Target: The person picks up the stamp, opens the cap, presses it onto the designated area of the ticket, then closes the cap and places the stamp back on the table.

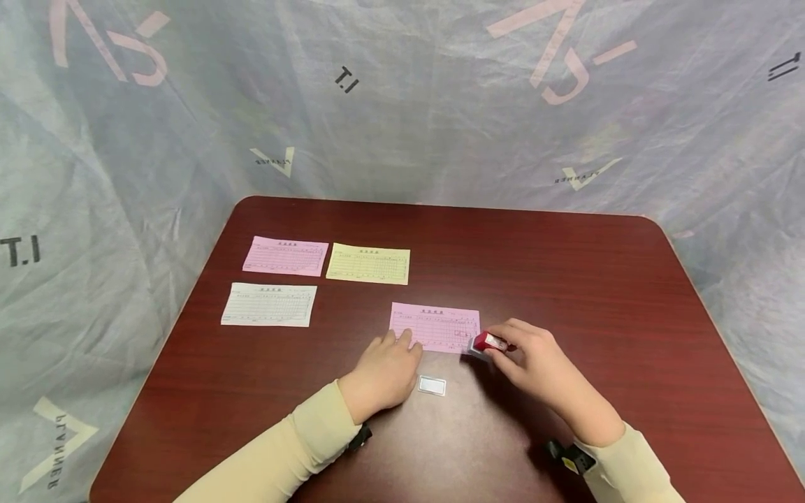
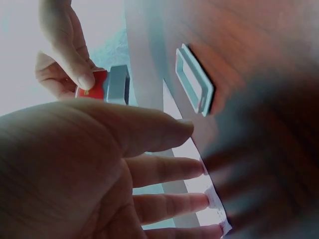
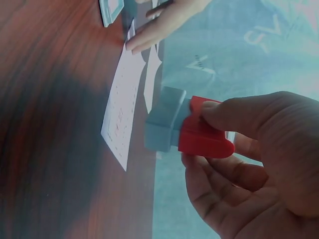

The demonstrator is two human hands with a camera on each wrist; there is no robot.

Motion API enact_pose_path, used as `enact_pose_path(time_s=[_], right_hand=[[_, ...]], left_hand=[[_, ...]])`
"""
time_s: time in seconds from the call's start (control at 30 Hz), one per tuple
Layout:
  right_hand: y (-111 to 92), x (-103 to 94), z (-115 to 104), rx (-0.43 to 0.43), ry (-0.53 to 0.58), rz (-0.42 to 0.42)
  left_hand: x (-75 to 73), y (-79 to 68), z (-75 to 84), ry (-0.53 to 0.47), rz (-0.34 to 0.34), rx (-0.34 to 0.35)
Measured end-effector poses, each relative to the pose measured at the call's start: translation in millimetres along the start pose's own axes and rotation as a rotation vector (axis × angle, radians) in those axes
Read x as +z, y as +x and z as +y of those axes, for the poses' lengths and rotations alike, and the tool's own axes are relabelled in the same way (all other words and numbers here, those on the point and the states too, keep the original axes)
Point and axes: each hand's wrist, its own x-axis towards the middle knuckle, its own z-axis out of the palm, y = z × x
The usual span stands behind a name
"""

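Observation:
A pink printed slip point(image 1: 430, 323) lies in front of me, bearing a small red stamped mark point(image 1: 461, 333) toward its right end. The extended fingertips of my left hand point(image 1: 383, 370) rest on the slip's lower left edge. My right hand point(image 1: 534, 360) pinches a red self-inking stamp point(image 3: 205, 130) between thumb and fingers. Its grey base point(image 3: 164, 119) is raised off the table in the right wrist view, beside the slip's right end. Between the hands sits a small rectangular grey-rimmed cap point(image 1: 432, 385), shown on the wood in the left wrist view.
At the back left of the dark red wooden table point(image 1: 534, 265) lie another pink slip point(image 1: 286, 257), a yellow slip point(image 1: 367, 265) and a white slip point(image 1: 269, 305). Grey printed cloth point(image 1: 428, 119) hangs behind the table and along its sides.

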Motion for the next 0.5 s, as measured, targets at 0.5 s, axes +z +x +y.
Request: enact_pose_path(time_s=[0.5], right_hand=[[-13, -4.3, -5, -0.008, -0.006, 0.007]], left_hand=[[-7.6, 32.0, 10.6, 0.068, -0.04, 0.042]])
